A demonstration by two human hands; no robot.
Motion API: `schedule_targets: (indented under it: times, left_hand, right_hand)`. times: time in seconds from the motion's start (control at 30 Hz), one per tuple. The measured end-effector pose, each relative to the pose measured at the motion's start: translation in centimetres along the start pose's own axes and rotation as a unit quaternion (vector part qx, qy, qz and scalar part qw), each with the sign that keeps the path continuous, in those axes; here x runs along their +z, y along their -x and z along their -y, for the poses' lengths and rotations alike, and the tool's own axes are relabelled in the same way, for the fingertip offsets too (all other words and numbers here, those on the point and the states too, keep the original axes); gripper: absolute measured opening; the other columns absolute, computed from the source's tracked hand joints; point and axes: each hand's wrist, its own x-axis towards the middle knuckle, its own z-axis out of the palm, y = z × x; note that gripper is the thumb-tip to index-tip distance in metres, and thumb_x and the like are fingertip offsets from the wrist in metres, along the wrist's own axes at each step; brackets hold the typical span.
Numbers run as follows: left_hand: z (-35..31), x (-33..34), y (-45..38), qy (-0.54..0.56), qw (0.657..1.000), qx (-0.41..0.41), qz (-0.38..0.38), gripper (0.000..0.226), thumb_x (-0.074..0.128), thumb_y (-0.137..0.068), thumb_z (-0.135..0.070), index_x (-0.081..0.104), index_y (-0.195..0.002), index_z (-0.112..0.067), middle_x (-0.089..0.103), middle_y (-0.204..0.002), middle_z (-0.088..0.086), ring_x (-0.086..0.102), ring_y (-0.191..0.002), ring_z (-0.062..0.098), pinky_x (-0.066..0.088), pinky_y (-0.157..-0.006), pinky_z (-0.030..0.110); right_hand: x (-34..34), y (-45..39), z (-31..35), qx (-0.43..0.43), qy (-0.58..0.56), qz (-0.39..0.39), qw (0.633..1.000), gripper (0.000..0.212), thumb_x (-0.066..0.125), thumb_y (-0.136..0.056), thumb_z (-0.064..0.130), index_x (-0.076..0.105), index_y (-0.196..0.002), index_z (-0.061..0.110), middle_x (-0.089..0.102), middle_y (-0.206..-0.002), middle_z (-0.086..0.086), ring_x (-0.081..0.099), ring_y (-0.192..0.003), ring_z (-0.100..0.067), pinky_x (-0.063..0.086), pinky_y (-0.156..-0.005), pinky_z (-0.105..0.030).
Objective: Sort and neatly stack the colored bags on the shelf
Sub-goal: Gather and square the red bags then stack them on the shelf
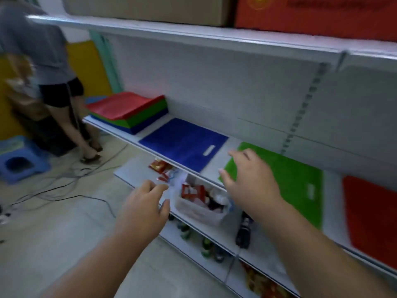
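Shelf [150,134] with three flat bags: blue bag [182,143] left, green bag [290,179] centre, red bag [373,214] right; sorted stack [129,110] far left. Right hand [249,179], fingers spread, over the green bag's near-left corner; left hand [144,203] relaxed, holding nothing.

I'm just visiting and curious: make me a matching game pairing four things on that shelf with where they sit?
Things:
1. mixed stack of bags
2. blue bag
3. green bag
4. red bag

Places:
A. under the right hand
B. far right of the shelf
C. far left end
D. flat, between the stack and the green bag

Pairs: 1-C, 2-D, 3-A, 4-B
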Motion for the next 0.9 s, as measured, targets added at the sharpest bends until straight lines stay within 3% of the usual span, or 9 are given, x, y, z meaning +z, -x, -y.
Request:
schedule_targets:
  times: [0.17, 0.27, 0.47, 0.67, 0.9]
  left_hand:
    - [10.5, -2.7, -1.7, 0.016, 0.995, -0.095, -0.021, 0.037, 0.052, -0.093, -0.040, 0.055, -0.129, -0.035, 0.052, -0.111, -0.012, 0.057, -0.090, 0.013, 0.040, -0.064, 0.028]
    - [15.4, -3.0, -4.0, 0.017, 0.991, -0.130, -0.039, 0.036, 0.054, -0.092, -0.037, 0.057, -0.128, -0.034, 0.055, -0.111, -0.010, 0.060, -0.090, 0.016, 0.041, -0.064, 0.029]
    - [23.9, -2.7, -12.2, -0.020, 0.986, -0.156, -0.058, 0.037, 0.053, -0.093, -0.039, 0.058, -0.129, -0.034, 0.056, -0.114, -0.011, 0.057, -0.105, 0.014, 0.049, -0.074, 0.030]
    - [31.2, -3.3, -20.8, -0.010, 0.988, -0.149, -0.042, 0.038, 0.049, -0.095, -0.043, 0.053, -0.132, -0.037, 0.052, -0.118, -0.015, 0.052, -0.111, 0.009, 0.044, -0.076, 0.025]
    - [38.5, -0.5, -29.9, 0.011, 0.996, -0.082, -0.037, 0.031, 0.056, -0.090, -0.037, 0.063, -0.120, -0.032, 0.056, -0.100, -0.011, 0.059, -0.081, 0.014, 0.046, -0.060, 0.028]
  right_hand:
    - [4.6, -6.7, 9.5, -0.077, -0.039, 0.032, 0.996, 0.053, 0.052, -0.095, 0.041, 0.041, -0.143, 0.021, 0.049, -0.130, -0.002, 0.052, -0.112, -0.020, 0.046, -0.094, -0.041]
    - [7.8, -10.7, 13.4, -0.098, -0.055, 0.046, 0.993, 0.051, 0.050, -0.095, 0.042, 0.041, -0.142, 0.023, 0.049, -0.128, 0.002, 0.052, -0.109, -0.018, 0.048, -0.091, -0.038]
    - [14.7, -21.1, 19.3, -0.123, -0.085, 0.043, 0.988, 0.048, 0.053, -0.094, 0.043, 0.046, -0.137, 0.022, 0.050, -0.124, 0.000, 0.053, -0.102, -0.018, 0.050, -0.084, -0.036]
    - [18.6, -31.1, 24.0, -0.087, -0.079, 0.060, 0.991, 0.052, 0.052, -0.093, 0.046, 0.042, -0.139, 0.024, 0.047, -0.129, 0.001, 0.052, -0.105, -0.017, 0.051, -0.084, -0.036]
    - [21.9, -36.5, 26.3, -0.028, -0.025, 0.033, 0.999, 0.053, 0.055, -0.092, 0.044, 0.047, -0.138, 0.019, 0.050, -0.133, -0.003, 0.052, -0.114, -0.021, 0.045, -0.090, -0.034]
